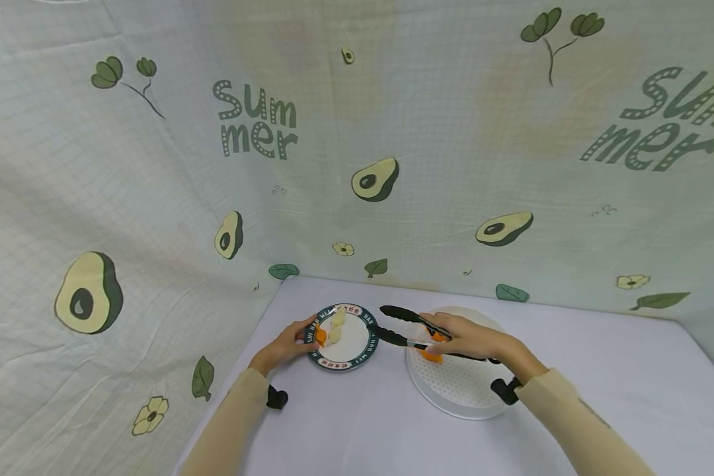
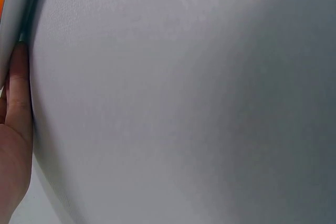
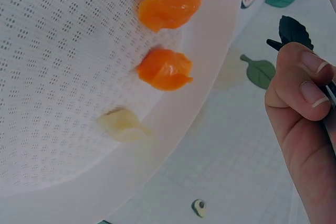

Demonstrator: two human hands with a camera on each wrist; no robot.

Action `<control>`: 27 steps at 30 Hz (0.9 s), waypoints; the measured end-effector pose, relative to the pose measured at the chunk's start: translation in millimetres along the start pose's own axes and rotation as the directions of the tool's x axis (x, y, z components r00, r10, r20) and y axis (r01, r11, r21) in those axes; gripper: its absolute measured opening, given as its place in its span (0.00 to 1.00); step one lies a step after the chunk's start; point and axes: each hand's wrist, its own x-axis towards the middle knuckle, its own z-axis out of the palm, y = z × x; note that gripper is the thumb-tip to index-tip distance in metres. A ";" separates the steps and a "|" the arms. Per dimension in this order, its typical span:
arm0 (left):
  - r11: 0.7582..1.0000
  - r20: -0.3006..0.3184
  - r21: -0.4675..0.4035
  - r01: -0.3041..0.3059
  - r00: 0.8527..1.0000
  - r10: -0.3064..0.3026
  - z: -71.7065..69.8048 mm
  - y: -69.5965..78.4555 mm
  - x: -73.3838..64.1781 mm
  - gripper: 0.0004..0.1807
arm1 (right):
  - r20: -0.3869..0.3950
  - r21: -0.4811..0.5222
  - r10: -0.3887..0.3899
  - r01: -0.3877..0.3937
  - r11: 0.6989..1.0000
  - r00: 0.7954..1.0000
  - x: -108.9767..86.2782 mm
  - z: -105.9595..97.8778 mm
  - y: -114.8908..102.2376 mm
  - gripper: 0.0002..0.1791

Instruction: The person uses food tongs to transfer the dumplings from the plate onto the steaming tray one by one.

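Observation:
My left hand (image 1: 285,347) pinches the left rim of a round white plate (image 1: 357,344) with a dark green patterned border. An orange dumpling (image 1: 320,335) and pale dumplings (image 1: 335,335) lie on the plate's left and upper part. In the right hand (image 1: 473,337) I hold black-tipped tongs (image 1: 391,337), their arms spread and nothing visible between the tips, which point at the plate's right edge. Under that hand stands a white perforated steamer tray (image 1: 464,390). Two orange dumplings (image 3: 165,70) and a pale dumpling (image 3: 123,124) lie in it, best seen in the right wrist view.
A white-covered table (image 1: 345,423) bears the plate and the tray, set side by side with a narrow gap. Behind and to the left hangs a pale cloth (image 1: 309,198) printed with avocados and leaves.

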 end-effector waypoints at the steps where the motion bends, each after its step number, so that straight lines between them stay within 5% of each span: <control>1: 1.000 0.001 0.000 -0.001 1.000 0.001 0.2 -0.5 0.2 0.44 | 0.005 -0.004 0.001 -0.001 1.000 1.000 3.1 1.2 -0.6 0.42; 27: 1.000 0.008 0.019 -0.019 1.000 0.019 -1.8 -2.3 2.1 0.45 | 0.113 -0.027 0.043 -0.040 0.999 0.993 71.7 38.3 -6.3 0.42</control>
